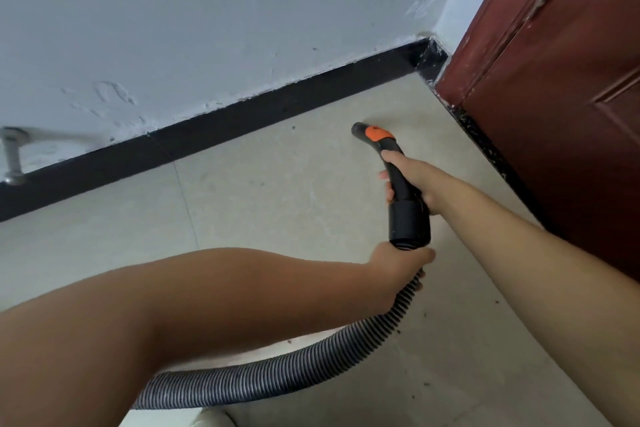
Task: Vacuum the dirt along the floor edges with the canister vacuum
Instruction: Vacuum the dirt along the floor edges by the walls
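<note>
The vacuum handle [394, 177] is a black curved tube with an orange slider [377, 133] near its open tip [358, 130]. No floor nozzle is fitted on it, so the bare tip does the suction. It is above the tiled floor [263, 191], near the corner where the black baseboard [242, 114] meets the red-brown door [554, 114], but the tip is apart from both edges. I cannot tell if the tip touches the floor or hangs a little above it.

The long axis of the handle goes from the ribbed hose [277, 371] up to the tip, that is, away from the person and toward the baseboard and the corner. The tip bends a little to the left, toward the wall side.

The right hand [412, 180] grips the handle in its middle, fingers wrapped around it. The left hand [394, 263] holds the hose just below the thick black cuff [410, 225], also closed around it.

To do this step well, I think the tip should go down close to the floor and slide along the line where floor meets baseboard, slowly, up to the corner. Then it should follow the strip under the door, where dark crumbs [481, 135] are lying. More specks [424, 314] are on the floor near the hose. The left hand should give slack to the hose, so it does not pull the tip away.
</note>
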